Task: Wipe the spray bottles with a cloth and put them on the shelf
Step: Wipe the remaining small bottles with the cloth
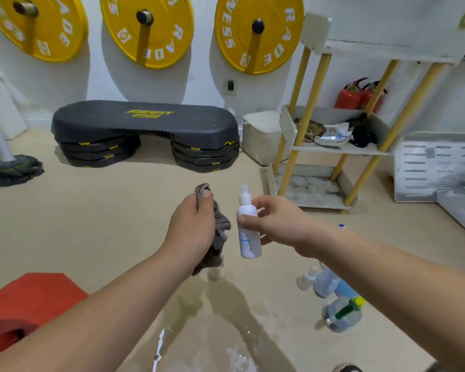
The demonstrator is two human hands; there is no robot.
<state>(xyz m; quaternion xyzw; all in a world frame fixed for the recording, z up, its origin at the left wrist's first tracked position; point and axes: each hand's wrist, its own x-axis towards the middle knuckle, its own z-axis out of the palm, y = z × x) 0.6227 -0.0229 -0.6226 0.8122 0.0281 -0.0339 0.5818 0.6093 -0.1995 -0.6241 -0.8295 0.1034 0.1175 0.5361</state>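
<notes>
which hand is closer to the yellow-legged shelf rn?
Right. The right hand, gripping the white spray bottle, is on the side toward the shelf. The left hand, holding the grey cloth, is farther left, on the bottle's other side.

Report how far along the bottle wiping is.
Done: no spray bottle shows on the shelf yet. In hand: the right hand holds a white spray bottle; the left hand grips the grey cloth beside it. Left: several bottles on the floor await wiping.
</notes>
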